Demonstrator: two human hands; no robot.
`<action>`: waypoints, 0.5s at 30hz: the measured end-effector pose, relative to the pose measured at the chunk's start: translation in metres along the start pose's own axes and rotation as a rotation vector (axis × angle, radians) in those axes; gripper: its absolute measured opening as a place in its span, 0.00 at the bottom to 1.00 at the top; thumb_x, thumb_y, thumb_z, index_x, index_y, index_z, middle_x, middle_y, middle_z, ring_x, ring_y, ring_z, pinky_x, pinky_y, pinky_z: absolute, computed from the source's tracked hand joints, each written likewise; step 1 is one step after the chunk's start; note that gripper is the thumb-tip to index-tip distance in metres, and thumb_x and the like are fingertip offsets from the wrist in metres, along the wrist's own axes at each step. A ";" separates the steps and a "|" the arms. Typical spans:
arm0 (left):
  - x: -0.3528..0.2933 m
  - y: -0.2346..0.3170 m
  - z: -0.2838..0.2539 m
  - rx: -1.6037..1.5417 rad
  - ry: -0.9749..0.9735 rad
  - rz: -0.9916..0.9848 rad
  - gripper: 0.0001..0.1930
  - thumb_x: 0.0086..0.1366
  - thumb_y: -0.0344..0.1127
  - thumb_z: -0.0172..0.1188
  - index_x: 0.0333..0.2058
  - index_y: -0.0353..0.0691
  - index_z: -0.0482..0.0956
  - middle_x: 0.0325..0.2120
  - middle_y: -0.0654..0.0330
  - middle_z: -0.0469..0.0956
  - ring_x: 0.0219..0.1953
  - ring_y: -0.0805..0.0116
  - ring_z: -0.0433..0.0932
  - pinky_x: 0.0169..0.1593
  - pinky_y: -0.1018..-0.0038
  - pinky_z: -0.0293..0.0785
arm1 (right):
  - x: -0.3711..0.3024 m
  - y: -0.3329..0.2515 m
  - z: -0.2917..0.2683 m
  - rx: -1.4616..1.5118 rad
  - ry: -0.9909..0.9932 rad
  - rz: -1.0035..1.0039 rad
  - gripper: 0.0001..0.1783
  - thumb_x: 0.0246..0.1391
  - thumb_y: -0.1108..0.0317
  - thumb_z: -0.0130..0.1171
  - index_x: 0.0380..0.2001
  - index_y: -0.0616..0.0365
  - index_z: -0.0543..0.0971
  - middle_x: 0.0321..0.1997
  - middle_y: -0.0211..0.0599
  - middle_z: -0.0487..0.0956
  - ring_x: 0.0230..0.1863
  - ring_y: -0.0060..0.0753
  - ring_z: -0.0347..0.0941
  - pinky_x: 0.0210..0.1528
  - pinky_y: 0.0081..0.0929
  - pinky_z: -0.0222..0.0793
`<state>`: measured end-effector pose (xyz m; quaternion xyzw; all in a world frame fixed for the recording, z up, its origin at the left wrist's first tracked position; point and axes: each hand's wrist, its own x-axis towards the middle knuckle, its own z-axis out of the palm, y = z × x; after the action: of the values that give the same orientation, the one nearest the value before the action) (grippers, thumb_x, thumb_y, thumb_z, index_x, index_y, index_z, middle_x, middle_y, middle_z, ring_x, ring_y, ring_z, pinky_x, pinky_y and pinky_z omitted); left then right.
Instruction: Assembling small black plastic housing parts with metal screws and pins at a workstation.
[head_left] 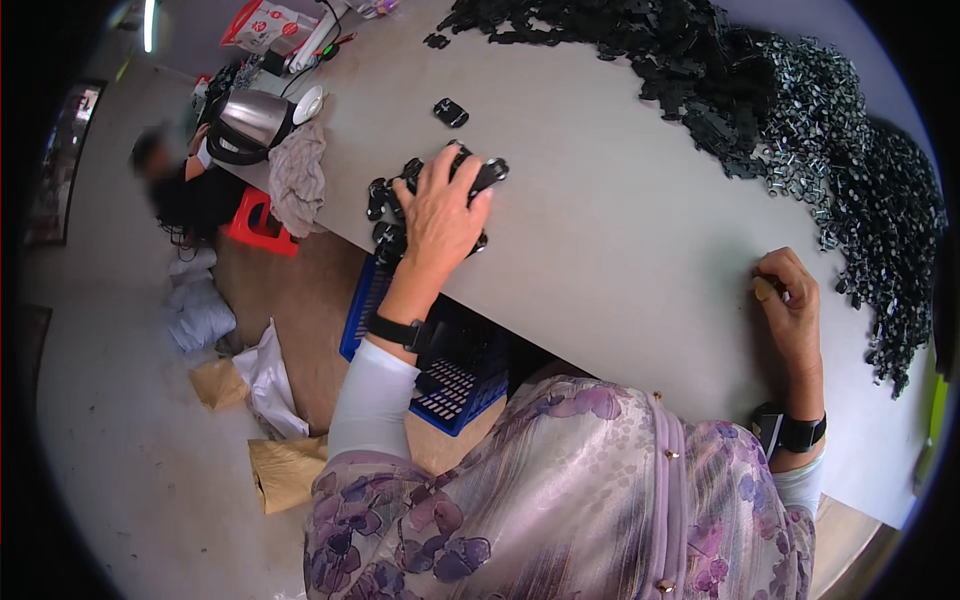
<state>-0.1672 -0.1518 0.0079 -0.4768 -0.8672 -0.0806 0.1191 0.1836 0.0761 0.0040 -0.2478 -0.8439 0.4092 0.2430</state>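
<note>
At the near left edge of the grey table, my left hand [438, 215] curls over a cluster of small black plastic parts with shiny metal bits. One such black part [490, 174] shows at its fingertips, and more black parts [388, 240] lie beside the palm. A single black part [450, 112] sits apart, beyond the hand. On the right, my right hand [793, 302] rests near the table surface with its fingers curled and thumb pressed in; what they hold, if anything, is hidden. It is nearest to the heap of small black-and-metal pieces [870, 270].
Flat black pieces [690, 75] and silver metal pieces [815, 100] are heaped along the far side. A kettle [250, 122] and a cloth [298, 175] sit far left. Below the edge are blue baskets [455, 395] and a red stool [262, 225]; another person [185, 180] is beyond.
</note>
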 end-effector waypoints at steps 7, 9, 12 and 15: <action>-0.077 -0.069 -0.015 -0.105 0.139 -0.108 0.21 0.56 0.39 0.62 0.49 0.44 0.75 0.53 0.54 0.71 0.55 0.51 0.69 0.59 0.48 0.57 | 0.001 0.006 0.001 -0.027 0.009 -0.008 0.06 0.42 0.83 0.52 0.28 0.65 0.71 0.27 0.33 0.70 0.28 0.25 0.64 0.32 0.20 0.60; -0.095 -0.080 -0.015 -0.143 0.148 -0.206 0.21 0.52 0.39 0.66 0.45 0.43 0.76 0.51 0.54 0.72 0.56 0.51 0.68 0.59 0.46 0.56 | 0.001 0.006 0.001 -0.032 0.009 -0.008 0.06 0.42 0.82 0.52 0.28 0.66 0.71 0.27 0.33 0.70 0.28 0.25 0.64 0.32 0.20 0.60; -0.099 -0.094 -0.013 -0.089 0.163 -0.245 0.19 0.51 0.40 0.66 0.41 0.41 0.77 0.48 0.54 0.73 0.55 0.49 0.68 0.59 0.45 0.55 | -0.001 0.002 -0.001 -0.020 0.021 0.018 0.06 0.42 0.83 0.52 0.27 0.65 0.71 0.27 0.33 0.70 0.28 0.25 0.65 0.32 0.20 0.60; -0.067 -0.095 -0.020 -0.117 0.228 -0.188 0.17 0.51 0.40 0.67 0.36 0.37 0.77 0.45 0.50 0.75 0.55 0.48 0.68 0.59 0.49 0.57 | 0.000 0.002 0.000 0.003 0.017 0.031 0.06 0.42 0.83 0.51 0.26 0.64 0.70 0.26 0.33 0.70 0.27 0.24 0.65 0.31 0.20 0.60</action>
<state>-0.2104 -0.2615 0.0056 -0.3876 -0.8825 -0.1955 0.1809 0.1840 0.0775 0.0031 -0.2640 -0.8373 0.4119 0.2441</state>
